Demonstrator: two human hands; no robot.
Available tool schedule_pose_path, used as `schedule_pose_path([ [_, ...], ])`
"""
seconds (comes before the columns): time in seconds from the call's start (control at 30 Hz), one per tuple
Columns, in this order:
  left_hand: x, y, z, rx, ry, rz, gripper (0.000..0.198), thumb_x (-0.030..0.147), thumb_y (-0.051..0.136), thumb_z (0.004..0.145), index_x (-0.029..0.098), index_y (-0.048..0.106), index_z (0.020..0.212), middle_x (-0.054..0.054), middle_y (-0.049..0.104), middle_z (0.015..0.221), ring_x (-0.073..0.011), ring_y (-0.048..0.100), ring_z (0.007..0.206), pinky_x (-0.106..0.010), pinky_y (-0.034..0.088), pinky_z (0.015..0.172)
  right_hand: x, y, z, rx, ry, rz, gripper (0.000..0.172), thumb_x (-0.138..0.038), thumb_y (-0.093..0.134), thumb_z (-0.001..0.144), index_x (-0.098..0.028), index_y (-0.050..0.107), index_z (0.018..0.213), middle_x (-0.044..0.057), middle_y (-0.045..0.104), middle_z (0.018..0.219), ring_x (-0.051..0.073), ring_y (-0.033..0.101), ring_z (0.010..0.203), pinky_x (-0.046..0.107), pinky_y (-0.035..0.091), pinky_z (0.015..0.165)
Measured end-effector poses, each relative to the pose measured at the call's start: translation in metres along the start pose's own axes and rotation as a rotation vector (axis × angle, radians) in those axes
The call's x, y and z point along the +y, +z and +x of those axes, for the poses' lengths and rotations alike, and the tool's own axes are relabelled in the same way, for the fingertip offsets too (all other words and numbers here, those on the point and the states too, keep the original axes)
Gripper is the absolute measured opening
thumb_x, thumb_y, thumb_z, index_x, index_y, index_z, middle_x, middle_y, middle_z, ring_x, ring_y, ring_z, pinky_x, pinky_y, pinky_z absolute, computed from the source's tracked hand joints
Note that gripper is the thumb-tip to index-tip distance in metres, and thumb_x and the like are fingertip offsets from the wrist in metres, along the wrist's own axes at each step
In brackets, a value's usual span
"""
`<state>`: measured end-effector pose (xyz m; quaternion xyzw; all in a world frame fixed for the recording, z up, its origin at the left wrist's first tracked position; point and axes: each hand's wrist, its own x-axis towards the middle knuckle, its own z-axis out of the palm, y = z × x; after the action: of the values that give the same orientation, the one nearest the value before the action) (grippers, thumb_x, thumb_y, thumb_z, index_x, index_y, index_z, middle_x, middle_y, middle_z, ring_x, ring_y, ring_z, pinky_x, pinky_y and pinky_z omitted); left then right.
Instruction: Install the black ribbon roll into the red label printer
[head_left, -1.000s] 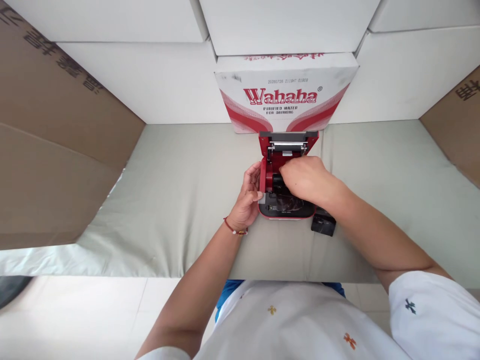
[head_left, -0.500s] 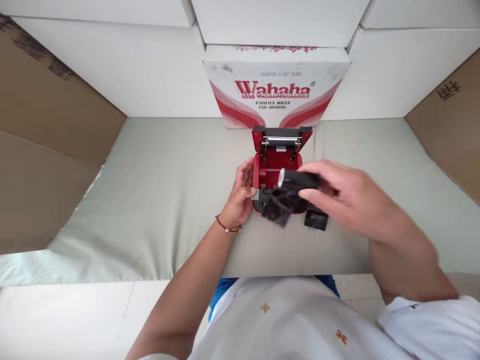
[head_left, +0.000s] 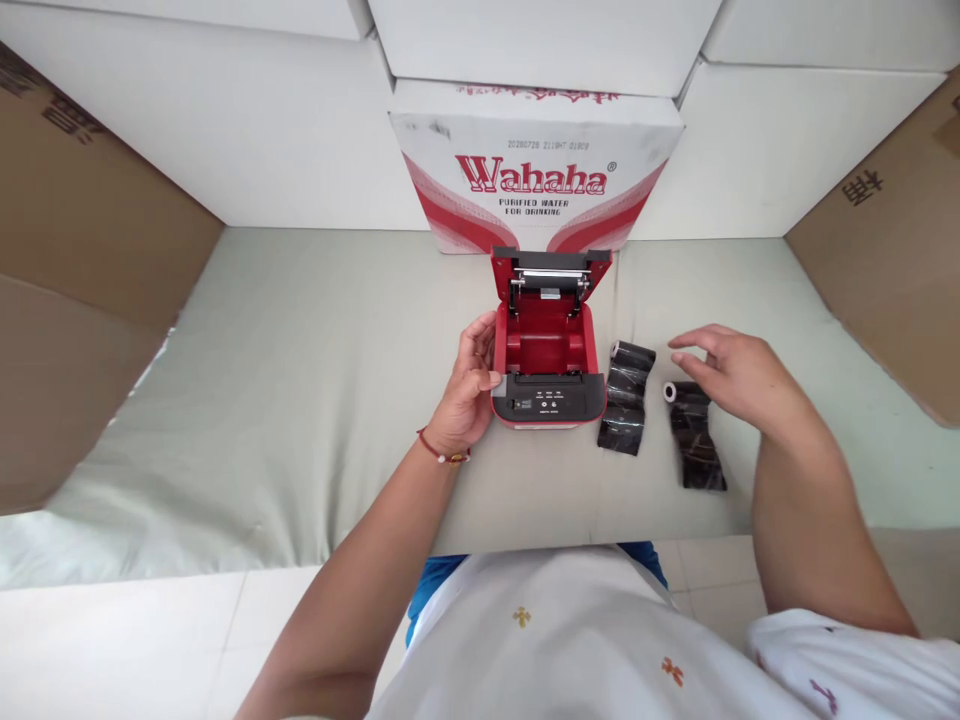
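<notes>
Red-braceleted left hand [head_left: 466, 392] clasps the red printer [head_left: 547, 348] at its nine o'clock, lid [head_left: 551, 259] still up at twelve; first black roll [head_left: 627, 392] and second black roll [head_left: 694, 437] already outside at four; right hand [head_left: 733, 372], fingers parted, holds nothing at three.

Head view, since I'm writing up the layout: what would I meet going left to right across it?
Brown carton → left hand → open red machine → first black roll → second black roll → another brown carton.

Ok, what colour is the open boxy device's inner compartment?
The plastic inner compartment is red; head view shows it best.
</notes>
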<state>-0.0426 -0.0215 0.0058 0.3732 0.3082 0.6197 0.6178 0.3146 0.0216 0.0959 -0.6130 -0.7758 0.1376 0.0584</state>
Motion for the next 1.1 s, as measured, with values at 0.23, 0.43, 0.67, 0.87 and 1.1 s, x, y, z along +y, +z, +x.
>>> schedule_pose_path([
  [0.23,-0.001,-0.002,-0.001,-0.021,0.015,-0.008,0.073,0.035,0.086,0.075,0.037,0.064,0.145,0.0,0.054,0.169,-0.0327,0.036,0.167,-0.05,0.033,0.138,-0.022,0.019,0.023,-0.138,-0.098,-0.032,0.037,-0.038,0.064,0.096,-0.023,0.082,0.124,0.012,0.083,0.117,0.028,0.077,0.09,0.04,0.059,0.082],
  [0.43,0.001,0.001,0.0,-0.001,0.004,-0.017,0.072,0.033,0.085,0.074,0.036,0.065,0.143,-0.001,0.054,0.168,-0.0335,0.037,0.166,-0.05,0.031,0.139,-0.033,-0.07,-0.009,-0.456,-0.422,0.298,0.034,-0.053,0.064,0.103,-0.033,0.082,0.125,0.007,0.082,0.119,0.026,0.077,0.095,0.037,0.062,0.079],
  [0.67,0.0,0.001,0.0,0.011,0.018,-0.027,0.068,0.029,0.084,0.074,0.035,0.067,0.14,-0.001,0.058,0.164,-0.0319,0.042,0.162,-0.048,0.034,0.136,-0.125,-0.045,0.012,-0.19,-0.489,0.31,0.032,-0.033,0.067,0.101,-0.027,0.077,0.131,0.008,0.077,0.124,0.023,0.074,0.095,0.037,0.058,0.083],
  [0.87,0.001,0.003,-0.001,0.013,0.024,-0.022,0.065,0.027,0.082,0.076,0.035,0.067,0.139,-0.001,0.061,0.161,-0.0309,0.045,0.159,-0.047,0.038,0.132,-0.176,-0.005,0.023,-0.017,-0.257,-0.215,0.031,-0.019,0.058,0.102,-0.021,0.076,0.128,0.013,0.075,0.13,0.025,0.072,0.087,0.036,0.046,0.065],
  [1.1,0.002,0.006,-0.002,0.042,0.019,-0.007,0.063,0.028,0.078,0.075,0.035,0.066,0.136,0.0,0.06,0.162,-0.0315,0.047,0.158,-0.049,0.037,0.132,-0.168,0.022,0.049,0.123,-0.333,-0.256,0.022,-0.023,0.06,0.101,-0.024,0.08,0.109,0.015,0.08,0.11,0.027,0.069,0.071,0.04,0.044,0.056],
])
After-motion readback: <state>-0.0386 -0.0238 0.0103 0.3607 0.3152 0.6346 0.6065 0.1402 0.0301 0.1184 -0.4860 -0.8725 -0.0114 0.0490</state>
